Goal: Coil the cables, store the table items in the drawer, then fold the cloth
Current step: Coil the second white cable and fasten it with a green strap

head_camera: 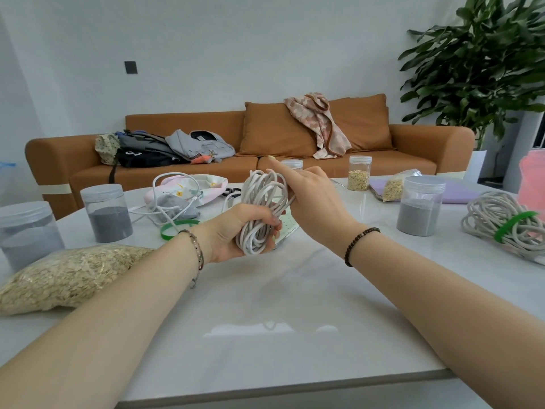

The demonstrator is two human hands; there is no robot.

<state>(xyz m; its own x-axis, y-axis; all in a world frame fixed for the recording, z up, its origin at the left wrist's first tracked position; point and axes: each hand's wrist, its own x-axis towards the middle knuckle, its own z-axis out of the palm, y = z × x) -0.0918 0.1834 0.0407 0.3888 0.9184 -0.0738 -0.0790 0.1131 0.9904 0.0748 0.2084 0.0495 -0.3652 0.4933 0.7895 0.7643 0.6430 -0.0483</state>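
Above the tabletop, left hand grips the coil low, keeping loops bunched; right hand, forefinger straight, holds its top steady.

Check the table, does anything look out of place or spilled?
Nothing is spilled. The thin white cable sprawls uncoiled across the crumpled pink printed cloth, far left, and a green strap lies loose beside it. The left hand and right hand hold a white cable coil.

There are three grey-filled jars, one oat jar and one more jar half hidden. There are two oat bags, two coiled cables, one loose cable, two green ties, one sofa and one plant.
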